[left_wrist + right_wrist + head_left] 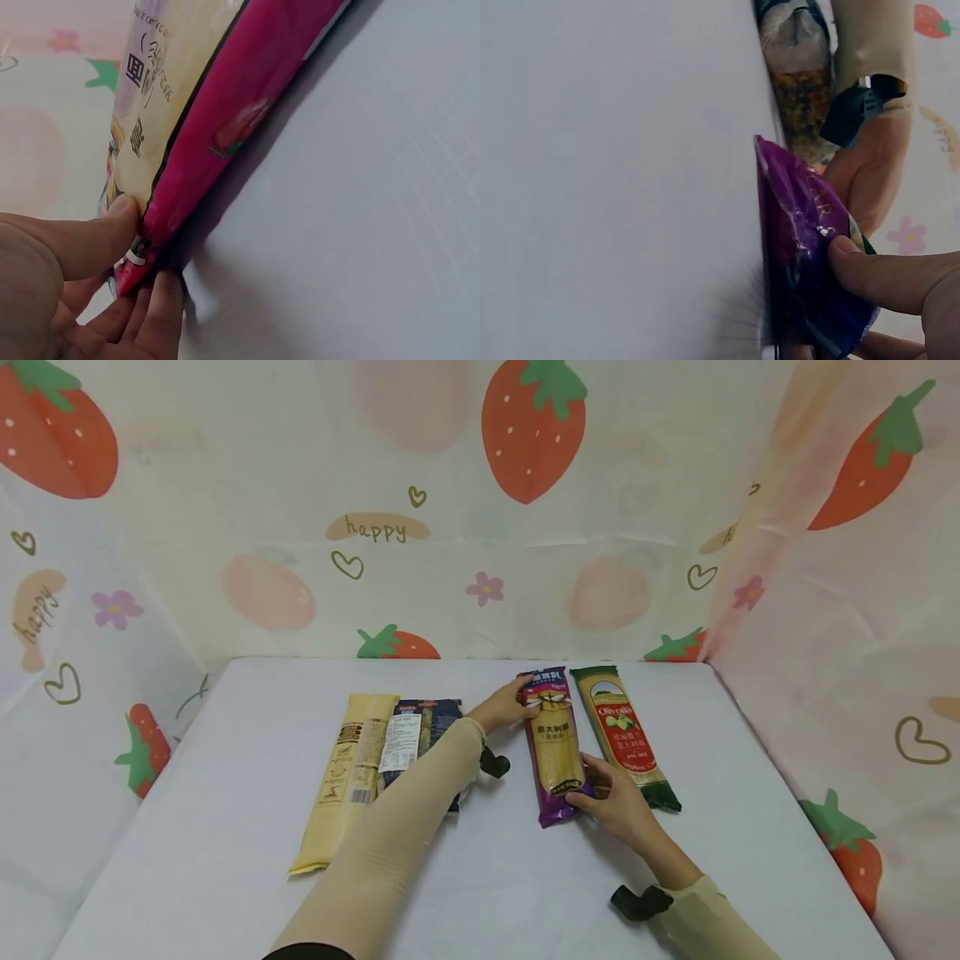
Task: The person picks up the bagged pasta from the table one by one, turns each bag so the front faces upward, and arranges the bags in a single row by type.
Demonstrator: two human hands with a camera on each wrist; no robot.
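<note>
A purple spaghetti packet (555, 739) with a clear, pale yellow middle lies lengthwise between both hands. My left hand (504, 706) grips its far end, thumb on the face and fingers beneath, as the left wrist view shows on the pink edge (217, 135). At the near end my right hand (617, 802) pinches the purple wrapper (802, 225), thumb on top. Whether the packet is lifted off the table cannot be told. Just right of it rests a green and red spaghetti packet (624, 727), close to my right hand.
On the left of the white table (247, 760) lie a long yellow packet (345, 777) and a navy pasta bag (408, 735), partly covered by my left sleeve. A strawberry-patterned cloth (450, 460) surrounds the table's back and sides.
</note>
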